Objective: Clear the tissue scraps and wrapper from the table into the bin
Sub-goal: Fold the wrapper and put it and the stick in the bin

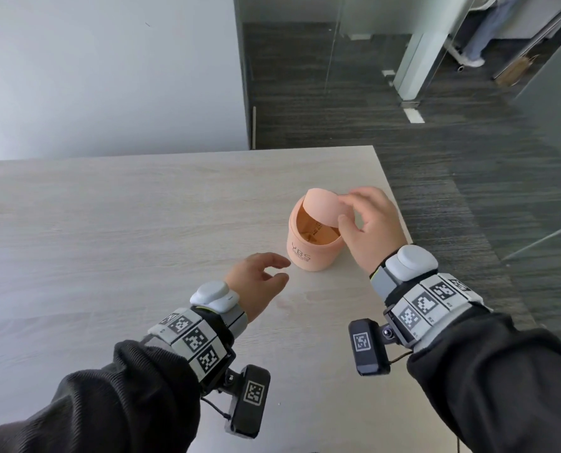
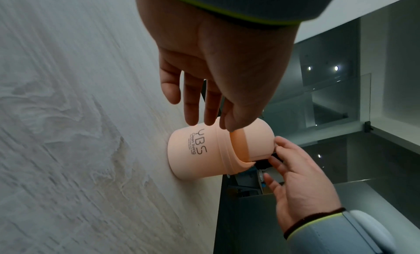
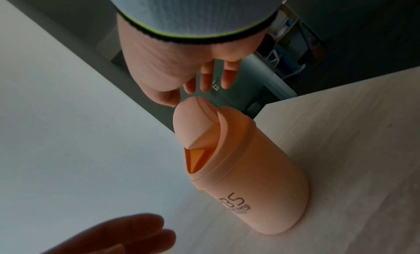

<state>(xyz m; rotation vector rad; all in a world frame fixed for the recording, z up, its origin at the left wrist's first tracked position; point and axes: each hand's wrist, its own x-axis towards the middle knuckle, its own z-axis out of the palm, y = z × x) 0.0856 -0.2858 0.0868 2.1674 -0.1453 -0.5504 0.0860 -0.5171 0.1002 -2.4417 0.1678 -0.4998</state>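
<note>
A small peach bin (image 1: 308, 256) (image 2: 193, 159) (image 3: 250, 186) printed "YBS Clean living" stands near the table's right edge. Its swing lid (image 1: 321, 207) (image 3: 193, 125) is tilted up, and the opening faces me. Something with dark print lies inside. My right hand (image 1: 348, 207) (image 3: 186, 94) (image 2: 275, 159) hovers over the bin's right side, fingers loose, a fingertip and the thumb touching the lid's edge. My left hand (image 1: 280, 269) (image 2: 204, 117) (image 3: 136, 234) floats just left of the bin's base, fingers relaxed, holding nothing. No tissue scraps or wrapper show on the table.
The pale wood-grain table (image 1: 109, 223) stretches left and towards me. Its right edge (image 1: 400, 207) runs close behind the bin, with dark carpet (image 1: 469, 191) below. A white wall stands at the back left and glass partitions at the right.
</note>
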